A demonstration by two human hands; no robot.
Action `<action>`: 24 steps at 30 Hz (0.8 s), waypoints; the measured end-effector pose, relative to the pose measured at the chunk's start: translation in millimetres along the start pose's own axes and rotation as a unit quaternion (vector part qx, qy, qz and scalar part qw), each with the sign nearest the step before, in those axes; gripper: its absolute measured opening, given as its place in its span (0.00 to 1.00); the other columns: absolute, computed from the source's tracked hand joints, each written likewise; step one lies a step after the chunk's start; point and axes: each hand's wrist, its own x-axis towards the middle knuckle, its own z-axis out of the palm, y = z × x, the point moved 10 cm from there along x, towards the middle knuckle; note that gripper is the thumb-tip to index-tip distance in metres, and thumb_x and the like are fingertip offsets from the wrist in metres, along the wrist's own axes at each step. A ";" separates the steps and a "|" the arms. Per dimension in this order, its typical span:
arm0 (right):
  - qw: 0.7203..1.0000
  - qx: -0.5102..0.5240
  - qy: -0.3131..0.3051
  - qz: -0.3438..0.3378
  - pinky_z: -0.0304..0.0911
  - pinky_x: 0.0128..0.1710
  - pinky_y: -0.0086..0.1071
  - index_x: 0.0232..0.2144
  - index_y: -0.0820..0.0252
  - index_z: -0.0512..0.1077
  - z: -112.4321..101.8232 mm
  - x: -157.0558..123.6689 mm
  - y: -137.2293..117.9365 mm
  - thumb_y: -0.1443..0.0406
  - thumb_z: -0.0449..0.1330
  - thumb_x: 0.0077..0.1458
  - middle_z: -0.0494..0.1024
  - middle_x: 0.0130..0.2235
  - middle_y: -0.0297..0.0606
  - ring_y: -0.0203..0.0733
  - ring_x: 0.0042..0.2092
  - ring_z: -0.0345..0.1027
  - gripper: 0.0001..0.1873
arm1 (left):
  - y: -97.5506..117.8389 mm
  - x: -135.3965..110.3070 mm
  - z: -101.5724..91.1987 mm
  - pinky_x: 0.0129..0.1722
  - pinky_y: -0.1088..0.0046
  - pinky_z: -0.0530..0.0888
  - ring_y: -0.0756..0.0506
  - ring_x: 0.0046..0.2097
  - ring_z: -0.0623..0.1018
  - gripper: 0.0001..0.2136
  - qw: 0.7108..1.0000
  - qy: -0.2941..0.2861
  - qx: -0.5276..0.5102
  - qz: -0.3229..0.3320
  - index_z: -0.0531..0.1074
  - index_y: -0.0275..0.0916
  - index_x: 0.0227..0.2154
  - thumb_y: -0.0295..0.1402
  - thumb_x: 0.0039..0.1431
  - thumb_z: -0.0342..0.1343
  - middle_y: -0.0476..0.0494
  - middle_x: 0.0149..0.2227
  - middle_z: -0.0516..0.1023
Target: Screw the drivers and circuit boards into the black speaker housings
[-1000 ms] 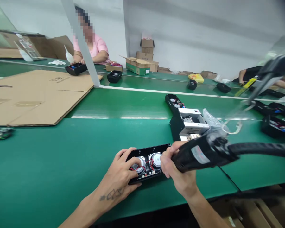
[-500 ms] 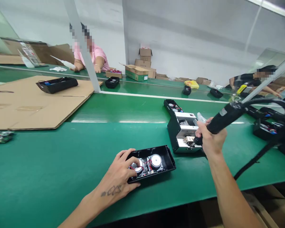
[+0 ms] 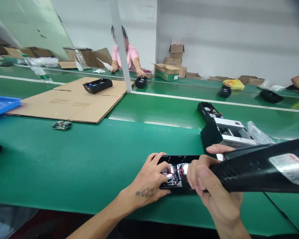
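Note:
My left hand [image 3: 150, 176] grips the left end of a black speaker housing [image 3: 183, 158], its fingers reaching over the rim. Inside the housing, two round silver speakers [image 3: 169, 177] show, with red and black wires between them. In my right hand [image 3: 211, 182] is a black electric screwdriver [image 3: 254, 167], wrapped by the fingers and tilted over the right half of the housing. The hand hides its tip, so I cannot tell what it touches. Behind my right hand stands a black and white screw feeder [image 3: 235, 124], partly covered.
Another open speaker housing [image 3: 209, 111] lies behind the feeder, and a clear plastic bag [image 3: 257, 132] beside it. Flat cardboard [image 3: 82, 108], a small circuit board bundle [image 3: 61, 125] and a blue tray [image 3: 2, 104] are to the left. Across the bench a person in pink [image 3: 132, 54] touches a black housing [image 3: 141, 82].
My right hand has brought the screwdriver from the feeder to the housing. My left hand keeps its grip. The view has swung left, and the person across has reached to a black housing.

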 end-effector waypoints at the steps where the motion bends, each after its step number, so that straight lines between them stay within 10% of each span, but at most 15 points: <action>1: 1.000 -0.004 0.003 0.005 0.63 0.21 0.29 0.52 0.44 0.69 5.3 1.0 3.6 0.65 0.67 0.67 0.69 0.24 0.20 0.32 0.19 0.62 0.15 | 0.6 0.1 -0.3 0.70 0.42 0.60 0.29 0.70 0.67 0.08 1.000 -0.002 -0.002 -0.002 0.86 0.49 0.39 0.41 0.59 0.74 0.46 0.51 0.82; 24: 0.991 -0.094 -0.057 0.070 0.62 0.21 0.37 0.50 0.46 0.71 16.3 -3.5 47.9 0.65 0.68 0.66 0.66 0.25 0.25 0.38 0.21 0.59 0.14 | 0.5 0.5 3.2 0.71 0.42 0.60 0.29 0.70 0.66 0.14 0.999 -0.029 0.017 -0.027 0.82 0.46 0.49 0.41 0.63 0.70 0.42 0.59 0.78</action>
